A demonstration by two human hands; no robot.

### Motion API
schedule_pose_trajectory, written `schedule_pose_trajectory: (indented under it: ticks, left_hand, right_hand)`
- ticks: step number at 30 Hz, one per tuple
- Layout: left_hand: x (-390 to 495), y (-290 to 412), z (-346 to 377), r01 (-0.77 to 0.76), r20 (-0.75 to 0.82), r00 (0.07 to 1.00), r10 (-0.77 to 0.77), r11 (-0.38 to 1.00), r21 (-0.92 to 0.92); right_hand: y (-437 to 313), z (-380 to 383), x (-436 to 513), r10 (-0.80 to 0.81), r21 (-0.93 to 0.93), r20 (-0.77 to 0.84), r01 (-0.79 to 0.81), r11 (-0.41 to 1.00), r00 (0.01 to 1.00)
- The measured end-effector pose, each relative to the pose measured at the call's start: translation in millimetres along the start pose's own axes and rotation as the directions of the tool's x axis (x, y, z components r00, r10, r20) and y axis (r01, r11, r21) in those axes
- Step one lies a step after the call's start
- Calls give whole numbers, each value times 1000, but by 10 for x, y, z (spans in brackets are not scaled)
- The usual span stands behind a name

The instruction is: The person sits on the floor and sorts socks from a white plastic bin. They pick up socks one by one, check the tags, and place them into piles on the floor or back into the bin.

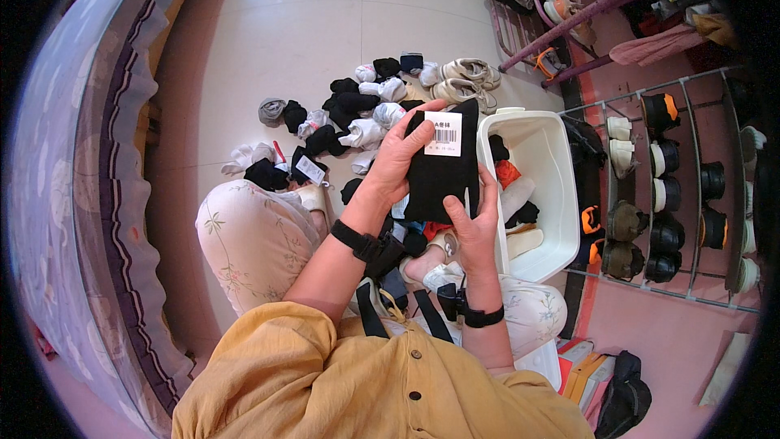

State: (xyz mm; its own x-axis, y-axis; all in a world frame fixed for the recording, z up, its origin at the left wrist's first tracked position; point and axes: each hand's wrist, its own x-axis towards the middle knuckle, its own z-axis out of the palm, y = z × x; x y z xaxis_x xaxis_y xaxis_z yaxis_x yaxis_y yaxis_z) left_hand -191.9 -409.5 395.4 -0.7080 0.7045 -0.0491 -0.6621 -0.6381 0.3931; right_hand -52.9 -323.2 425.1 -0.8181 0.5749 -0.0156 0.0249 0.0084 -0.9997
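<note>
Both my hands hold a folded pair of black socks (443, 186) in front of me, with a white barcode label (443, 134) facing up. My left hand (399, 152) grips the upper left side, its thumb lying at the label's edge. Around the lower right corner are the thumb and fingers of my right hand (478, 213). Below and beyond them, rolled black socks (350, 103) and white socks (364, 134) lie in a heap on the floor. Another tagged black sock pair (304, 164) lies near my left knee.
A white plastic bin (557, 207) holding several socks and an insole stands at my right. Behind it is a metal shoe rack (688, 195) with shoes. Beige sneakers (460, 82) sit beyond the heap. A bed with a patterned cover (91, 195) runs along the left.
</note>
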Motion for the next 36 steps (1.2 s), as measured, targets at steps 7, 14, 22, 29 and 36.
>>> schedule_pose_trajectory:
  ticks: [7,14,22,29,36]
  left_hand:
    - [19,-110,-124,-5,-78,997,14,994,105]
    - [-74,-264,-425,315,50,949,-311,942,-118]
    - [-145,-460,-499,263,-4,965,-263,965,17]
    - [-148,-528,-520,308,-76,951,-300,944,122]
    - [-148,-575,-526,309,-64,951,-303,942,132]
  right_hand:
    - [4,17,-31,-110,-378,19,109,919,994]
    - [181,-75,27,-31,-251,-67,13,968,997]
    - [424,-223,144,-169,-427,38,169,888,985]
    - [542,-267,134,-118,-441,27,118,890,993]
    - [353,-192,75,-150,-563,18,134,815,989]
